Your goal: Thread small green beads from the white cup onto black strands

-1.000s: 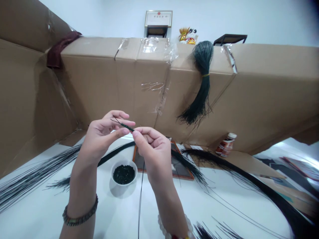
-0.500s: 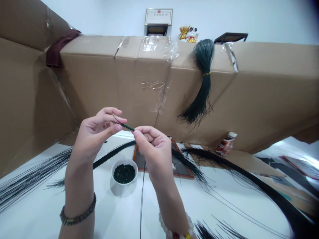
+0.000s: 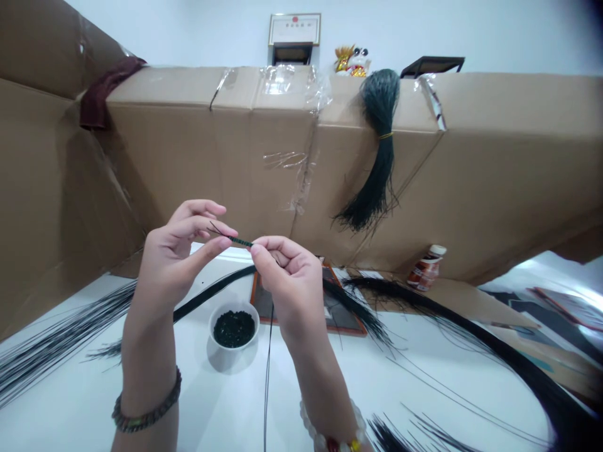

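Left hand: raised at the near side of the cardboard wall point(image 3: 221, 157), the left hand point(image 3: 172, 254) has its thumb and index fingertip pinched together on the far-left end of the beaded strand point(image 3: 241, 241); the other fingers are loosely curled and fanned above.
Left wrist: fairly straight, the forearm rising from the near edge; it wears a dark bracelet point(image 3: 147, 419).
Right hand: the right hand point(image 3: 296, 282) pinches the strand's right end between thumb and index finger, the remaining fingers folded into the palm, back of the thumb toward the camera.
Right wrist: forearm slanting up and left from the near right, with a pale beaded bracelet point(image 3: 330, 441).
Beaded strand: short, dark green, held in the air between both hands, sloping slightly down to the right; two thin wire ends fork out past the left fingertips.
Below the hands: a white bowl point(image 3: 234, 348) of small dark green pieces point(image 3: 234, 329) on the white table point(image 3: 226, 408); long thin wires point(image 3: 267, 376) run toward the near edge beside it.
Left on the table: a spread of dark wires point(image 3: 75, 333).
Behind the right hand: an orange-edged frame point(image 3: 347, 323).
Right: a black wire bundle point(image 3: 452, 317), a bottle point(image 3: 426, 269) beyond it.
Far: a tied green bundle point(image 3: 384, 150) hangs over the cardboard.
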